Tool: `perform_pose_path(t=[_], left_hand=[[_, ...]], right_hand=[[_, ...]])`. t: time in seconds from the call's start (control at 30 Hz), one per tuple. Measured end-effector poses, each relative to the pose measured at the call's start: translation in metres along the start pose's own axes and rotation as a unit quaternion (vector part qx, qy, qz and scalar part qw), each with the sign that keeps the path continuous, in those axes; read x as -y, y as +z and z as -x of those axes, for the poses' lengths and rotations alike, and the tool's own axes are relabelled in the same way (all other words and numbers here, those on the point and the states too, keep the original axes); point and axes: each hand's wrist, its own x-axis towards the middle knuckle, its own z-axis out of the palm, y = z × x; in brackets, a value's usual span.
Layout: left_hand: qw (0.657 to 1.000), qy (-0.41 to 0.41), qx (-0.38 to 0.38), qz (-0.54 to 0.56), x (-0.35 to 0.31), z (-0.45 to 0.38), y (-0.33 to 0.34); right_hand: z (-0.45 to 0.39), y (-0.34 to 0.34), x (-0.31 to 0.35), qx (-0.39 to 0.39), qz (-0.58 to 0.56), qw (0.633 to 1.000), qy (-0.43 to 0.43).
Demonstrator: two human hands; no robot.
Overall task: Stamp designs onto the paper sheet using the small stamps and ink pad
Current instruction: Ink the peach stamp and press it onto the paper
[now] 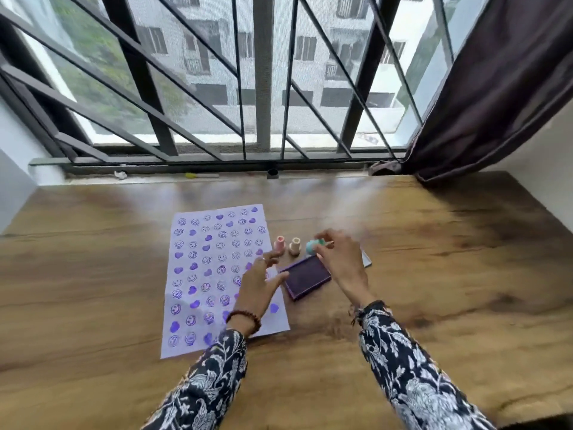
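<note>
Paper sheet (217, 274) lies on the bench (434, 274), nearly full of purple prints. My right hand (338, 259) pinches the mint stamp (311, 246) above the ink pad (307, 276); left hand (257, 283) spread, empty. I could smudge wet ink or overlap prints.

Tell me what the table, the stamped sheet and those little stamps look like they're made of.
Table: wood or wood-look laminate, brown grain and dark knots, slight sheen. Sheet: thin matte paper, pale lilac, lying flat. Stamps, pink and peach: probably smooth moulded plastic, pastel and evenly coloured; too small to be sure.
</note>
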Motion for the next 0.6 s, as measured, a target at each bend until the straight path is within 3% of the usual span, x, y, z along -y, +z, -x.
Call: perform_pose_path(t=[0.1, 0.23, 0.37, 0.43, 0.5, 0.6], left_hand=[[0.998, 0.008, -0.027, -0.058, 0.013, 0.006, 0.000], [0.997, -0.024, -0.073, -0.030, 0.015, 0.013, -0.001], [0.994, -0.028, -0.106, -0.014, 0.012, 0.013, -0.006], [0.992, -0.037, -0.119, 0.014, 0.009, 0.011, -0.007], [0.989, -0.051, -0.132, 0.031, 0.003, 0.008, -0.007], [0.986, -0.091, -0.117, 0.070, -0.006, 0.001, -0.004]], right_hand=[[-0.026, 0.003, -0.005, 0.022, 0.097, 0.994, -0.052], [-0.041, 0.010, -0.015, 0.062, 0.181, 0.980, -0.052], [-0.043, 0.018, -0.004, 0.017, 0.140, 0.989, -0.054], [-0.038, 0.027, 0.001, 0.051, 0.125, 0.988, -0.075], [-0.031, 0.035, 0.004, 0.110, 0.096, 0.988, -0.041], [-0.027, 0.036, 0.003, 0.080, 0.032, 0.996, -0.012]])
